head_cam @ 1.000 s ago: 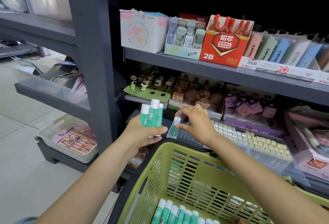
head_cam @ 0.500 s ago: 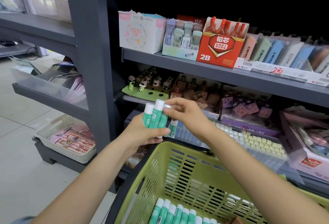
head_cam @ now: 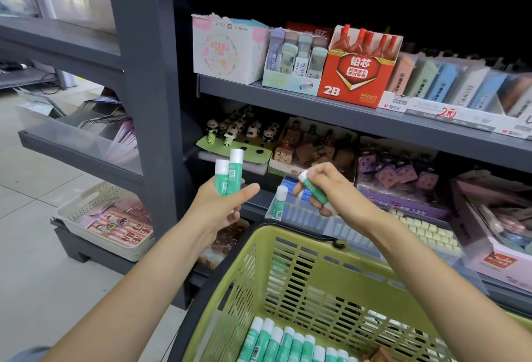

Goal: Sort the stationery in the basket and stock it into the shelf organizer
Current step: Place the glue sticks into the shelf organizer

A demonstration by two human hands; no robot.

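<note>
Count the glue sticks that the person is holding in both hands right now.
3. Two glue sticks stand upright in the left hand; one tilted glue stick is pinched in the right hand. More may be hidden behind the fingers.

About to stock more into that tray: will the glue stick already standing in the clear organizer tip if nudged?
Probably yes. The standing glue stick is tall and narrow and leans slightly in the clear organizer, with nothing close beside it. Its round body would likely roll once down. The stick in the right hand should go in gently; the left hand holds two more.
</note>
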